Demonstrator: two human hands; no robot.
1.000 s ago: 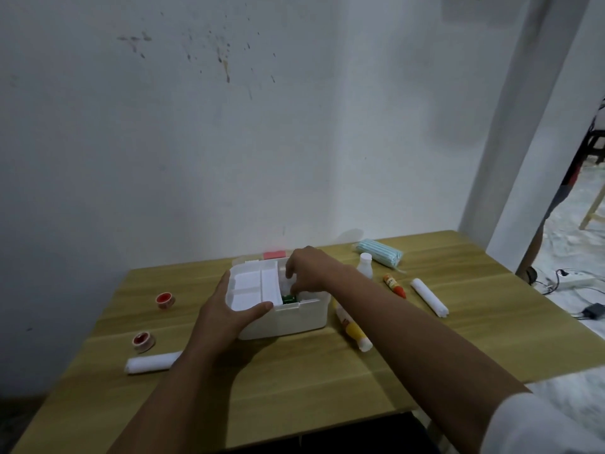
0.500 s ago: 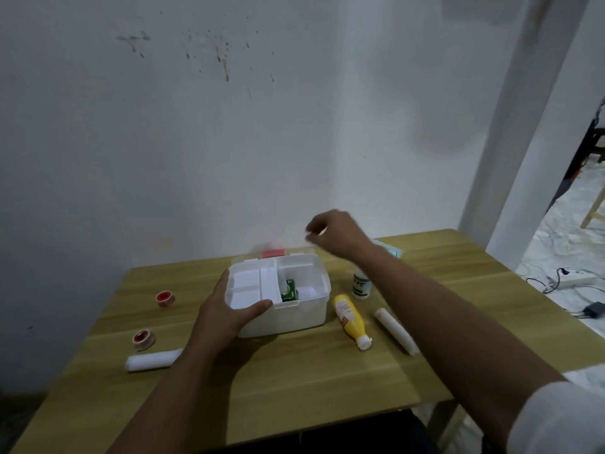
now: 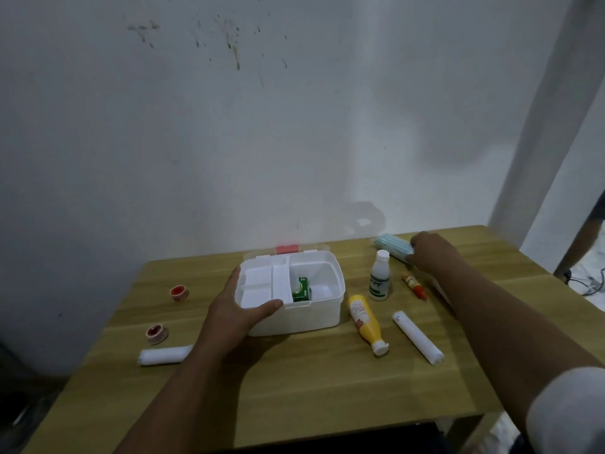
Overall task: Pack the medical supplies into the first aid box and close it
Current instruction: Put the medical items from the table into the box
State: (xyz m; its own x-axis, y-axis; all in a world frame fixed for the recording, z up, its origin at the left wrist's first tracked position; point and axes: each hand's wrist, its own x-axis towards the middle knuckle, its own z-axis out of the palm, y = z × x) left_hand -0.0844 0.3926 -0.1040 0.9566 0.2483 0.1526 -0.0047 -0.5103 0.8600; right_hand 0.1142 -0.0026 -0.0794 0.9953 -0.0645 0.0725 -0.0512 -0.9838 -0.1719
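The white first aid box (image 3: 314, 317) stands open mid-table, its clear lid leaning back against the wall. A white divider tray fills its left half and a green packet (image 3: 301, 290) lies in the right half. My left hand (image 3: 242, 309) grips the box's left front corner, thumb over the rim. My right hand (image 3: 429, 252) rests at the back right on a pale blue pack of face masks (image 3: 391, 245), fingers curled around its end. Beside the box are a white bottle (image 3: 379, 280), a yellow bottle (image 3: 363, 322), a small orange tube (image 3: 414, 286) and a white gauze roll (image 3: 417, 337).
On the left of the wooden table (image 3: 294, 388) lie two red tape rolls (image 3: 179, 292) (image 3: 157, 332) and another white gauze roll (image 3: 165, 354). The wall runs close behind the box. A person's leg (image 3: 586, 237) and cables on the floor show at the far right.
My right hand left the box, passed above it, and came down onto the mask pack at the back right. My left hand has stayed on the box.
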